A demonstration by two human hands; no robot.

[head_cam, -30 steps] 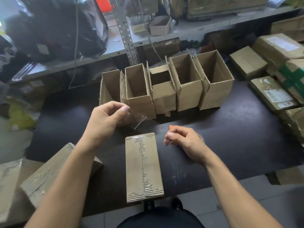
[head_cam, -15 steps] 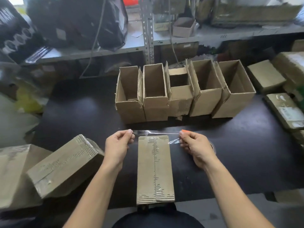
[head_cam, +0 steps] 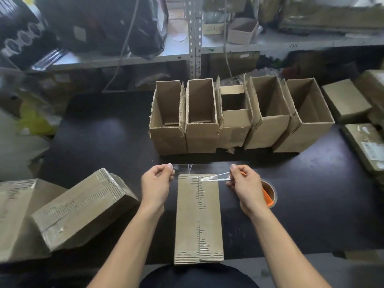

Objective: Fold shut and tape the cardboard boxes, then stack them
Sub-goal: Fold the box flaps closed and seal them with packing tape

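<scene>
Since half a second ago, tape strip point(head_cam: 216, 177) has dropped: it ran straight across between the two hands above the box's far end, now its right part is crumpled and angled down onto the box top near the centre seam. Hands barely shifted.

Left hand point(head_cam: 156, 182): fingers curled, thumb and forefinger pinched at the strip's left end, just off the box's far-left corner. Tape is clear and thin there, so can't confirm it is actually between the fingertips.

Right hand point(head_cam: 246, 183): pinching the right end of the strip, just off the far-right corner. Strip visibly runs from its fingertips to the box top.

Closed box point(head_cam: 198, 219): long, narrow, flaps shut, lies flat on the black table point(head_cam: 99, 142) at the near edge, between both forearms, long axis pointing away from the person. Worn tape residue along the centre seam and at the near end.

Tape roll point(head_cam: 269, 193) with orange cutter: on the table just right of the right hand, partly hidden behind it.

Five open boxes point(head_cam: 234, 117) stand in a row further back, touching side by side, flaps up.

Taped box point(head_cam: 83, 208) lies tilted at the left, leaning on another sealed box point(head_cam: 14, 215) at the frame edge. More sealed parcels point(head_cam: 347, 100) at the right. Metal shelving point(head_cam: 195, 36) behind, cluttered.
</scene>
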